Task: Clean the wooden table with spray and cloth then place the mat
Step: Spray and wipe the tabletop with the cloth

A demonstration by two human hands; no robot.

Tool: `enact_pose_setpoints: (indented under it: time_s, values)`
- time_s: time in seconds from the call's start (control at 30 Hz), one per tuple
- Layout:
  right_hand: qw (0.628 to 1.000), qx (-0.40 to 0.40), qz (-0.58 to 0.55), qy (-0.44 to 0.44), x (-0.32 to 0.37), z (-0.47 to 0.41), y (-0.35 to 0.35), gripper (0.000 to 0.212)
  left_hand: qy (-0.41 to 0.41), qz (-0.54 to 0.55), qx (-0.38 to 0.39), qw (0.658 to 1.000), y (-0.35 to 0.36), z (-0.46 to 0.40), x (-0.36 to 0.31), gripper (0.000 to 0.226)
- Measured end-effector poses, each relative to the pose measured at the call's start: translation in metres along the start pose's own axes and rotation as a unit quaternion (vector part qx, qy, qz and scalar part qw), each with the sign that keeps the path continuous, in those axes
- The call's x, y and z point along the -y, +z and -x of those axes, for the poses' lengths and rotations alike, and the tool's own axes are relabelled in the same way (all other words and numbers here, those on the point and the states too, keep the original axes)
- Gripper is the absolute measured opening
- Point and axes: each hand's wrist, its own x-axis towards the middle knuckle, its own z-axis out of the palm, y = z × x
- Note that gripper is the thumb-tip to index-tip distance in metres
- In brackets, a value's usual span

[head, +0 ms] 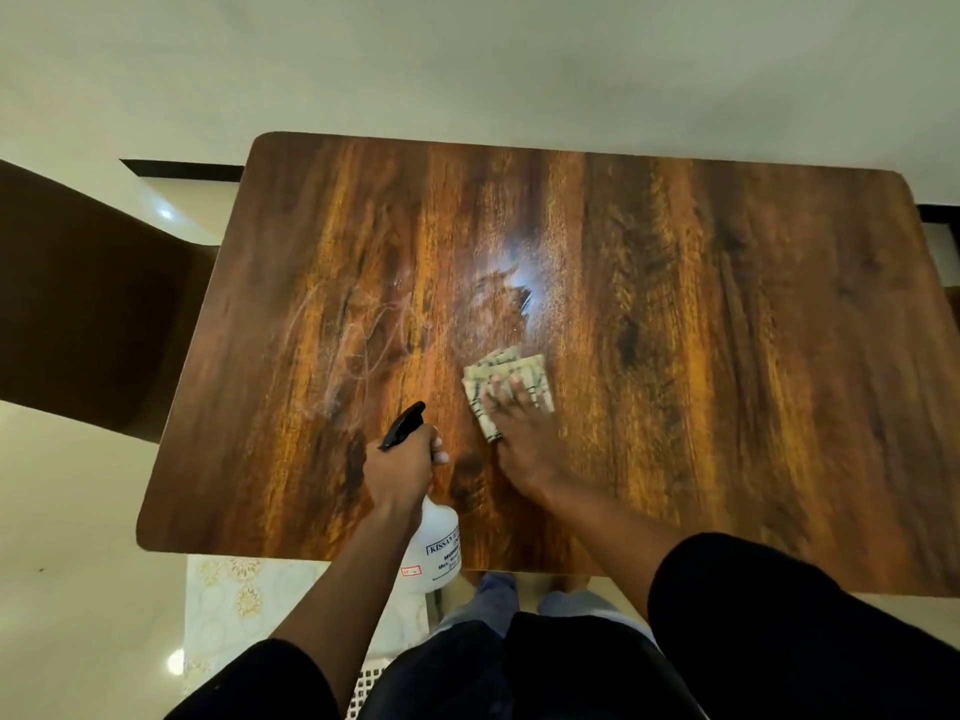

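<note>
The wiping is judged partly done. A spray bottle (431, 548) is gripped by the left hand (400, 467); a folded cloth (511, 392) is pressed on the wooden table (727, 356) under the right hand (519, 433), fingers straight, with wet mist at twelve o'clock. The mat (244, 605) (patterned, on the floor) lies unplaced at seven o'clock.
</note>
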Motion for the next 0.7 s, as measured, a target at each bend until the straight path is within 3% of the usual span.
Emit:
enact_pose_setpoints:
  time_s: [0.07, 0.13, 0.3, 0.4, 0.57, 0.7]
  values:
    - [0.995, 0.027, 0.004, -0.095, 0.014, 0.003, 0.011, 0.078, -0.002, 0.003, -0.003, 1.0, -0.003, -0.005, -0.002, 0.026]
    - [0.986, 0.045, 0.027, -0.157, 0.017, 0.003, 0.019, 0.079, -0.003, -0.003, 0.005, 1.0, -0.005, -0.011, -0.004, 0.047]
    - [0.975, 0.08, 0.068, -0.196, -0.002, -0.014, 0.008, 0.084, -0.012, 0.002, 0.019, 1.0, -0.001, -0.025, -0.009, 0.07]
    - [0.989, 0.061, 0.048, -0.129, -0.016, -0.03, -0.009, 0.089, -0.012, -0.011, 0.034, 0.999, 0.004, -0.027, -0.017, 0.045]
    - [0.999, 0.013, 0.002, 0.03, -0.051, -0.068, -0.05, 0.082, -0.01, -0.026, 0.037, 0.999, 0.008, -0.027, -0.029, 0.038]
    - [0.981, -0.033, -0.098, 0.163, -0.076, -0.099, -0.078, 0.072, -0.006, -0.012, 0.038, 0.999, 0.008, -0.026, -0.039, 0.039]
